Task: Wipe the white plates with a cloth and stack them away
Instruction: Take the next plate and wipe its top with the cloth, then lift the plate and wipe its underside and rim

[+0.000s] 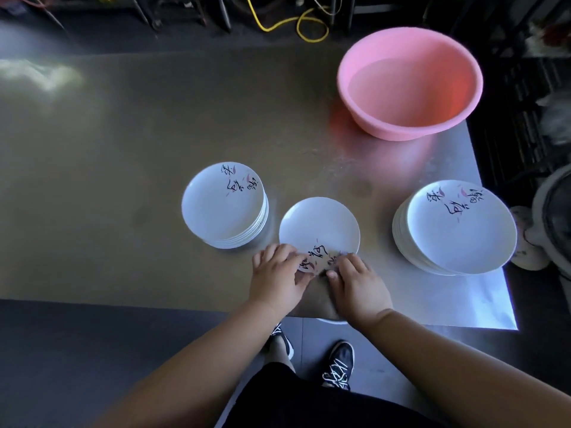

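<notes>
A single white plate (319,225) with black brush writing lies near the table's front edge, between two stacks of like plates: a smaller left stack (222,208) and a larger right stack (457,230). My left hand (276,278) holds the plate's near left rim, fingers on top and thumb at the edge. My right hand (360,287) grips a grey-brown cloth (318,299) against the plate's near right rim. The cloth spreads between my hands and covers the plate's near edge.
A pink basin (463,112) holding water stands at the back right of the steel table (123,180). The table's front edge runs just under my wrists and its right edge lies close past the right stack. Cables and dark clutter lie beyond the far side.
</notes>
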Demonstrator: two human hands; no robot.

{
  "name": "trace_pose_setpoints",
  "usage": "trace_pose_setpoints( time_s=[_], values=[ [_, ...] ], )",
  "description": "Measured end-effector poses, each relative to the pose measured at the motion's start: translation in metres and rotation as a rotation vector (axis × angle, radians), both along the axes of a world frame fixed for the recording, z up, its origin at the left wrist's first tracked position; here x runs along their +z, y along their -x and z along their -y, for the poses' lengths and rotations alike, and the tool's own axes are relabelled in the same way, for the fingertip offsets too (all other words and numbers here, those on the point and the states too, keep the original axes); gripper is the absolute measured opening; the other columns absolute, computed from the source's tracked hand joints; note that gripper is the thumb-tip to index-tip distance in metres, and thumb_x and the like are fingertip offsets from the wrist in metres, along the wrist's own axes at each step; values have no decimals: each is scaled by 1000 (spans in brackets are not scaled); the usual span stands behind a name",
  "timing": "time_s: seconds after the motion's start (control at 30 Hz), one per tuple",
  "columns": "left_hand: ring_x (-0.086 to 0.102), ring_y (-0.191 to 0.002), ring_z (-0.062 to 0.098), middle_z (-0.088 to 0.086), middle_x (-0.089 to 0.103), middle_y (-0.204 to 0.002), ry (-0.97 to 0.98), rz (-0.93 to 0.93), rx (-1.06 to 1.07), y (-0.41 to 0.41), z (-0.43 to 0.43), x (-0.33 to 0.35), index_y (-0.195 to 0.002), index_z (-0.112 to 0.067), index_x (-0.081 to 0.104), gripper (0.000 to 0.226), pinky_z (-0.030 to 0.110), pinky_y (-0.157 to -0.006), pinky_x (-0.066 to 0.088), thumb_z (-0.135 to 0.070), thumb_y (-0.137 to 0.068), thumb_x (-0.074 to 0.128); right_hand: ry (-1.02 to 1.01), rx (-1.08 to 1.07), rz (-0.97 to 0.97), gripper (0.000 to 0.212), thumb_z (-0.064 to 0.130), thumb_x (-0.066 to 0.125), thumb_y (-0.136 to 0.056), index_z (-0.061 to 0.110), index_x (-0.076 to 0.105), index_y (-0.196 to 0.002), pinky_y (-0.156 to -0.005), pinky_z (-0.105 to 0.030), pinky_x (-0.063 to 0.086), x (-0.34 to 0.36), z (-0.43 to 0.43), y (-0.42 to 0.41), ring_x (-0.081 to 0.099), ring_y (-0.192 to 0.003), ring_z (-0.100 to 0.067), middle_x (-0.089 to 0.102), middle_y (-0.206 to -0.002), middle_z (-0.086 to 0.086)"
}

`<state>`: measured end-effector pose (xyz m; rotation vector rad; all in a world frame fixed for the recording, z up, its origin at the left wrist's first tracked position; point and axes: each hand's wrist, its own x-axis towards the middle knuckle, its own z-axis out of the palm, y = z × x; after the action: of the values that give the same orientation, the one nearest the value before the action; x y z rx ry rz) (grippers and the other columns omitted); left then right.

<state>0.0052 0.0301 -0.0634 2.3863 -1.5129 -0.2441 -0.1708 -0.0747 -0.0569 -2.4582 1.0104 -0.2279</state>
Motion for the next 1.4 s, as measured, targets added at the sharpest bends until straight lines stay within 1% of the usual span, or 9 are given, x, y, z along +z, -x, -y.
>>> trace_pose_setpoints(
  time_s=[0.2, 0.3, 0.47, 0.67, 0.8, 0.93, 1.13, 1.27, 1.4],
  values=[
    [55, -122, 23, -4, 52, -136, -239, -42, 26, -17, 8, 37, -144, -27, 46, 62, 42, -97, 46, -61, -92, 54, -183, -112, -491, 49, 59, 33, -103, 21, 59, -85, -63, -32, 48, 66, 42, -25, 65, -76, -24, 68, -87, 1],
    [61, -119, 28, 5, 53, -137, -374, -96, 89, -26, 26, 51, -153, -17, 28, 72, 41, -90, 51, -58, -99, 50, -245, -200, -604, 43, 57, 43, -101, 18, 53, -117, -74, -37, 54, 72, 61, -37, 68, -93, -30, 71, -108, -5],
    [67, -107, 32, 7, 67, -118, -525, -171, 127, -37, 51, 58, -138, -9, 41, 61, 39, -82, 54, -57, -101, 49, -301, -204, -767, 51, 38, 44, -108, 9, 36, -150, -98, -43, 54, 67, 77, -51, 62, -123, -38, 56, -137, -17],
    [67, -106, 31, 10, 64, -123, -575, -304, 170, -50, 65, 58, -138, -7, 37, 64, 39, -82, 55, -56, -100, 52, -422, -225, -788, 42, 40, 54, -101, 3, 59, -122, -69, -32, 51, 65, 90, -58, 73, -97, -33, 71, -107, -14],
    [70, -89, 29, 7, 64, -110, -573, -414, 195, -50, 68, 75, -132, -11, 37, 65, 42, -77, 60, -66, -98, 47, -495, -379, -575, 29, 37, 45, -106, 10, 58, -107, -80, -32, 52, 69, 92, -53, 66, -94, -33, 61, -93, -7],
    [60, -66, 23, 4, 58, -82, -365, -605, 275, -44, 66, 107, -111, -20, 38, 55, 34, -57, 45, -73, -100, 29, -515, -480, -276, 63, 51, 14, -106, 9, 60, -99, -63, -34, 58, 107, 92, -44, 65, -54, -26, 66, -67, -10],
    [67, -103, 20, -3, 65, -106, 122, -987, 386, -38, 69, 146, -106, -31, 50, 59, 37, -97, 53, -82, -87, 27, -550, -519, 342, 35, 47, 42, -109, 15, 53, -100, -43, -28, 46, 172, 88, -22, 56, -45, -18, 68, -65, -4],
    [66, -106, 14, -16, 70, -117, 391, -1301, 458, -29, 80, 179, -120, -29, 55, 18, 30, -80, 52, -23, -104, 60, -360, -388, 448, 13, 47, 58, -103, 36, 53, -109, -63, -36, 55, 185, 88, -7, 65, -68, -14, 66, -77, 10],
    [71, -118, 17, -2, 73, -132, 456, -1594, 410, -24, 87, 216, -137, -25, 59, 48, 35, -86, 61, 8, -103, 49, -166, -307, 319, 13, 47, 52, -104, 41, 49, -115, -62, -27, 45, 204, 95, 8, 61, -78, -4, 64, -81, 23]
  ],
)
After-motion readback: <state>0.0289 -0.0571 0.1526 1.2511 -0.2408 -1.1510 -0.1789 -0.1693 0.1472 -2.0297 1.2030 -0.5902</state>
